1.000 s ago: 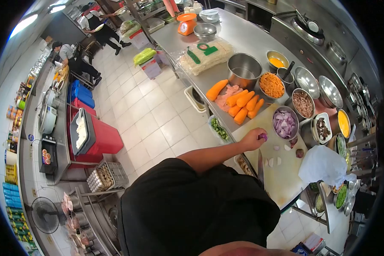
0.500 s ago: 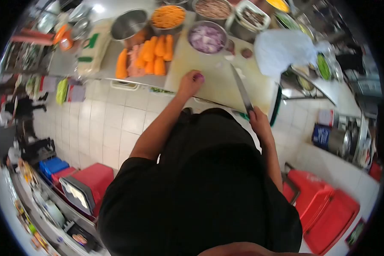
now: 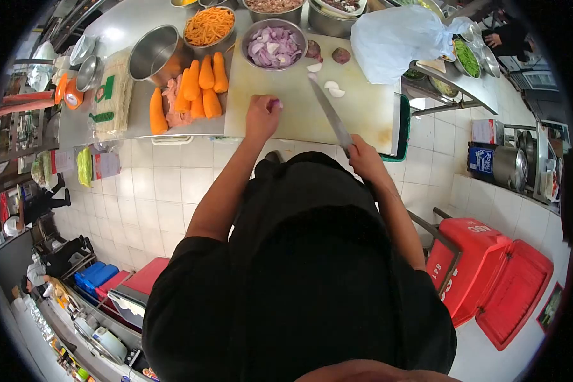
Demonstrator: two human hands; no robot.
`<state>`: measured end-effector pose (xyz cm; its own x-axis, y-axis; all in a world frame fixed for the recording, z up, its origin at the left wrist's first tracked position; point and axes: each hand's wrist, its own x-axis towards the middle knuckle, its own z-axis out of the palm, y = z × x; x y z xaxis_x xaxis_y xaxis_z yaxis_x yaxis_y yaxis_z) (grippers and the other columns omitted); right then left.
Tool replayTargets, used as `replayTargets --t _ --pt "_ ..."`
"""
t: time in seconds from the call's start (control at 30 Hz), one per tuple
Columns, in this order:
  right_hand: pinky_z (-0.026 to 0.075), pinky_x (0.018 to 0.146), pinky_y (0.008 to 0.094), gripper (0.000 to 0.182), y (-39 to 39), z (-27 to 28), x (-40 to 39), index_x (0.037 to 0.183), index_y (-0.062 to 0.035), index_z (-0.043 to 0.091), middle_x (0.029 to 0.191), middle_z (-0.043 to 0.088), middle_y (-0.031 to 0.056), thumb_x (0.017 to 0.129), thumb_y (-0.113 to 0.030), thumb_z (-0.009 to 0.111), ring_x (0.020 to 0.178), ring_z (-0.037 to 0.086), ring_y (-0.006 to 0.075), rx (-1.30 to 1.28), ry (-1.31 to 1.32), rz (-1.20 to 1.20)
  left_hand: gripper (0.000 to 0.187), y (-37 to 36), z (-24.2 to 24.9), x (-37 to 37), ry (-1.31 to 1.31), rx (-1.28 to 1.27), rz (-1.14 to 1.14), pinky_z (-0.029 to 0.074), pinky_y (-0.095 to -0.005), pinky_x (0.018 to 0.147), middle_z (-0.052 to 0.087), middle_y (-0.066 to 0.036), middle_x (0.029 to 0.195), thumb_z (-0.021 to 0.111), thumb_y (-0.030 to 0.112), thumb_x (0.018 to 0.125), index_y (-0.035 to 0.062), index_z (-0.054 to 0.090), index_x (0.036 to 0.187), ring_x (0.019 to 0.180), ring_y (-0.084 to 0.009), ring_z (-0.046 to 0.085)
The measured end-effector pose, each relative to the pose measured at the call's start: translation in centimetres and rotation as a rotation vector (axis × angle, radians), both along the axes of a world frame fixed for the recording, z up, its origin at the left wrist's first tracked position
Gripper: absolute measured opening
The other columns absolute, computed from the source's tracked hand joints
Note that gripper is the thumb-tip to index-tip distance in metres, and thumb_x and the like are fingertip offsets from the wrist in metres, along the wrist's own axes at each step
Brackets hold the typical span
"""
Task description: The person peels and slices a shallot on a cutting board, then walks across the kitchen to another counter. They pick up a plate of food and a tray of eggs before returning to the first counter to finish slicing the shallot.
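My left hand [image 3: 262, 116] is closed around a small purple onion piece [image 3: 275, 104] over the left part of the pale cutting board [image 3: 293, 121]. The handle of a long knife [image 3: 331, 116] is in my right hand [image 3: 365, 158] at the board's front edge, its blade slanting up and left over the board. White onion pieces [image 3: 334, 90] lie just right of the blade. Behind them are a whole purple onion [image 3: 341, 56] and another beside a steel bowl of chopped onion [image 3: 274, 44]. Peeled carrots [image 3: 206, 72] are left of the board.
An empty steel pot [image 3: 161, 56] and a bowl of shredded carrot [image 3: 209, 27] stand at the back left. A plastic bag [image 3: 398, 41] lies at the back right. An open red cooler [image 3: 468, 267] is on the floor to the right. Other people are far left.
The view has shifted, so the board and bowls appear farther up and left. My left hand still grips the onion piece, and my right hand still holds the knife.
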<state>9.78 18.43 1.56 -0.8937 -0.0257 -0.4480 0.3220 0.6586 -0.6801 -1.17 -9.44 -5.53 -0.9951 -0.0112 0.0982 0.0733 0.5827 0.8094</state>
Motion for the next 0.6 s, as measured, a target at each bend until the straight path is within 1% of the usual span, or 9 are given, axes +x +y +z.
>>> replayTargets --t 0.03,0.13,0.17,0.23,0.27,0.33,0.4,0.5,0.6 --pt "0.046 0.075 0.0543 0.027 0.3 -0.2 0.5 0.114 -0.0030 0.052 0.087 0.062 0.0312 0.092 -0.018 0.048 0.084 0.059 0.0499 0.007 0.021 -0.017 0.019 0.2 0.2 0.2 -0.012 -0.011 -0.012 0.053 -0.0349 0.074 0.059 -0.018 0.097 0.068 0.011 0.081 0.0013 0.068 0.098 0.079 -0.0264 0.065" --pt "0.046 0.072 0.0562 0.033 0.6 -0.4 1.3 0.121 -0.0045 0.051 0.084 0.062 0.0325 0.090 -0.015 0.047 0.080 0.059 0.0507 0.108 0.110 0.084 0.019 1.2 0.9 0.3 -0.006 -0.076 -0.079 0.054 -0.0346 0.075 0.058 -0.018 0.099 0.066 0.008 0.082 0.0009 0.067 0.099 0.080 -0.0273 0.065" --pt "0.046 0.070 0.0566 0.038 0.5 -0.7 1.4 0.125 -0.0059 0.048 0.080 0.062 0.0313 0.088 -0.013 0.048 0.076 0.060 0.0501 0.109 0.169 0.105 0.018 1.5 0.7 0.8 -0.033 -0.033 -0.074 0.053 -0.0359 0.074 0.058 -0.018 0.098 0.066 0.009 0.081 0.0018 0.067 0.098 0.079 -0.0284 0.065" --pt "0.046 0.070 0.0571 0.042 -0.1 -0.8 1.4 0.129 -0.0083 0.045 0.079 0.063 0.0305 0.087 -0.013 0.048 0.075 0.061 0.0491 0.184 0.126 0.129 0.016 1.9 0.6 0.5 -0.065 0.054 -0.067 0.053 -0.0385 0.073 0.059 -0.017 0.095 0.066 0.010 0.081 0.0036 0.066 0.095 0.077 -0.0306 0.063" --pt "0.046 0.070 0.0574 0.044 -0.5 -0.6 1.3 0.131 -0.0095 0.044 0.078 0.063 0.0301 0.087 -0.012 0.048 0.074 0.061 0.0486 0.223 0.106 0.142 0.016 2.0 0.4 0.3 -0.040 0.044 -0.076 0.053 -0.0389 0.073 0.058 -0.017 0.095 0.066 0.010 0.080 0.0036 0.066 0.095 0.078 -0.0308 0.063" --pt "0.046 0.070 0.0550 0.052 -1.5 0.6 1.0 0.139 -0.0177 0.038 0.080 0.064 0.0267 0.088 -0.011 0.049 0.077 0.062 0.0455 0.251 0.130 0.212 0.016 1.4 -0.2 0.6 0.005 0.020 -0.093 0.052 -0.0396 0.073 0.058 -0.017 0.095 0.065 0.009 0.080 0.0035 0.065 0.095 0.078 -0.0312 0.063" --pt "0.047 0.070 0.0526 0.063 -2.3 2.4 0.6 0.146 -0.0258 0.031 0.083 0.065 0.0232 0.089 -0.010 0.049 0.079 0.062 0.0424 0.280 0.150 0.283 0.015 1.6 0.2 0.5 -0.042 -0.018 -0.072 0.052 -0.0400 0.072 0.058 -0.017 0.094 0.064 0.008 0.079 0.0033 0.064 0.094 0.077 -0.0313 0.063" --pt "0.049 0.074 0.0508 0.072 -2.8 4.6 -0.2 0.149 -0.0315 0.027 0.092 0.065 0.0252 0.085 -0.009 0.051 0.085 0.064 0.0416 0.345 0.080 0.434 0.014 1.8 0.6 0.5 -0.050 -0.042 -0.083 0.052 -0.0407 0.071 0.058 -0.017 0.093 0.064 0.008 0.080 0.0032 0.063 0.092 0.076 -0.0318 0.063" --pt "0.049 0.074 0.0505 0.073 -3.5 7.2 -0.6 0.149 -0.0323 0.028 0.091 0.065 0.0242 0.084 -0.008 0.052 0.084 0.064 0.0413 0.421 0.017 0.472 0.013 1.4 1.1 0.5 -0.051 -0.029 -0.093 0.052 -0.0412 0.071 0.058 -0.018 0.092 0.065 0.008 0.080 0.0032 0.063 0.091 0.075 -0.0326 0.063"
